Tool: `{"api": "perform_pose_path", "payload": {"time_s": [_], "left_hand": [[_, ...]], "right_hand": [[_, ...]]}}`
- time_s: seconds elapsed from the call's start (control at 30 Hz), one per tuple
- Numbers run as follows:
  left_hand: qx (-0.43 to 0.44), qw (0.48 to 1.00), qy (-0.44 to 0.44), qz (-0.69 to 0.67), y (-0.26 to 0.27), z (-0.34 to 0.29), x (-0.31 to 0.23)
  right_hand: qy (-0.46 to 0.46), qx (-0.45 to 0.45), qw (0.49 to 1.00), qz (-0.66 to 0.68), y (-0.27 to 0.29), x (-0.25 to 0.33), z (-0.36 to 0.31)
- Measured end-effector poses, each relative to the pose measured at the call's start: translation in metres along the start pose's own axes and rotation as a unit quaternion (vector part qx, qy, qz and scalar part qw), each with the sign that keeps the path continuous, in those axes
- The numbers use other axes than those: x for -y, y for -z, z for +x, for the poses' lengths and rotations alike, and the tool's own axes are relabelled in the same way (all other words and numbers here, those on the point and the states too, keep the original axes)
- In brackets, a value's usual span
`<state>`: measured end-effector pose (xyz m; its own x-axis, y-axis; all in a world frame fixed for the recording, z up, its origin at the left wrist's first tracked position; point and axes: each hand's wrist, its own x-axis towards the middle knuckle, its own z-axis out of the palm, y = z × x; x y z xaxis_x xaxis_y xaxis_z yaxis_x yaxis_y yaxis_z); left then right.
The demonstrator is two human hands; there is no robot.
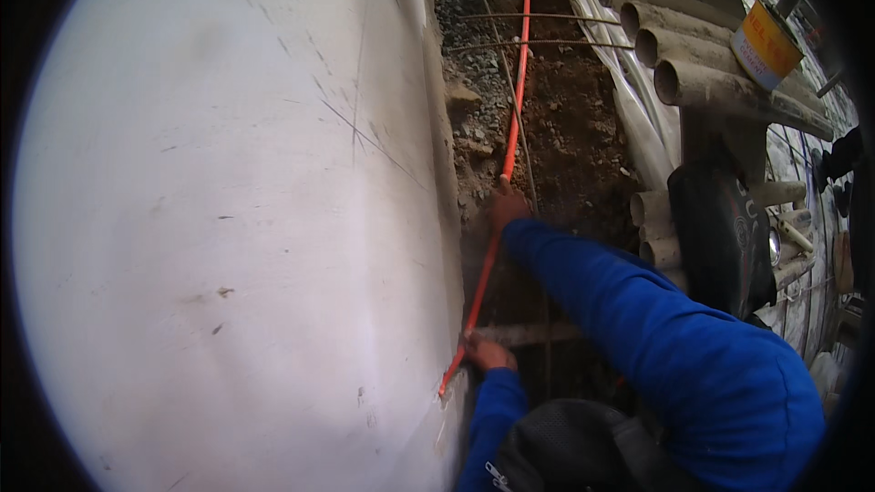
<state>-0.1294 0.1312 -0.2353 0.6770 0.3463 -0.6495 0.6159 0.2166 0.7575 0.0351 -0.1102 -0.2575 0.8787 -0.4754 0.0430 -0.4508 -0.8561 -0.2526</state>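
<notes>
A long, thin orange tube (518,109) runs from the far edge of the view down toward me, beside a large pale panel (228,173). Farther along it, my right hand (509,207) is closed around the tube, fingers partly hidden. Nearer its lower end, my left hand (490,353) is closed on the same tube, close to the panel's edge. The tube's near end reaches past my left hand and rests against the panel's corner. Blue sleeves cover both my forearms.
Thin metal rods (547,43) cross the soil and gravel (574,118) in the trench. Stacked grey pipes (702,82) lie at the right, bearing a yellow and white can (767,46). A black bag (720,237) sits below them. Whitish sheeting (629,82) edges the trench.
</notes>
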Motion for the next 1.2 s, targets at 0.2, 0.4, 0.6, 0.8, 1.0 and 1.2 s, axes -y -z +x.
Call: {"api": "perform_pose_path", "payload": {"time_s": [0.2, 0.4, 0.6, 0.8, 1.0, 1.2], "left_hand": [[0.039, 0.998, 0.034, 0.045, 0.003, 0.006, -0.001], [0.024, 0.998, 0.02, 0.06, 0.003, 0.014, 0.011], [0.036, 0.997, 0.066, -0.028, -0.001, 0.003, -0.005], [0.004, 0.998, 0.045, 0.046, -0.006, -0.001, -0.012], [0.032, 0.998, 0.032, 0.052, -0.002, 0.004, -0.006], [0.067, 0.997, 0.014, 0.025, 0.008, 0.036, 0.016]], "right_hand": [[-0.363, -0.047, 0.867, 0.337, -0.029, 0.027, -0.031], [-0.332, -0.055, 0.888, 0.313, -0.025, 0.025, -0.02], [-0.336, -0.035, 0.902, 0.269, -0.034, 0.062, -0.061], [-0.33, 0.137, 0.885, 0.299, -0.014, 0.059, -0.05], [-0.332, 0.145, 0.883, 0.298, -0.01, 0.057, -0.053], [-0.269, 0.182, 0.902, 0.284, -0.031, 0.034, -0.038]]}}
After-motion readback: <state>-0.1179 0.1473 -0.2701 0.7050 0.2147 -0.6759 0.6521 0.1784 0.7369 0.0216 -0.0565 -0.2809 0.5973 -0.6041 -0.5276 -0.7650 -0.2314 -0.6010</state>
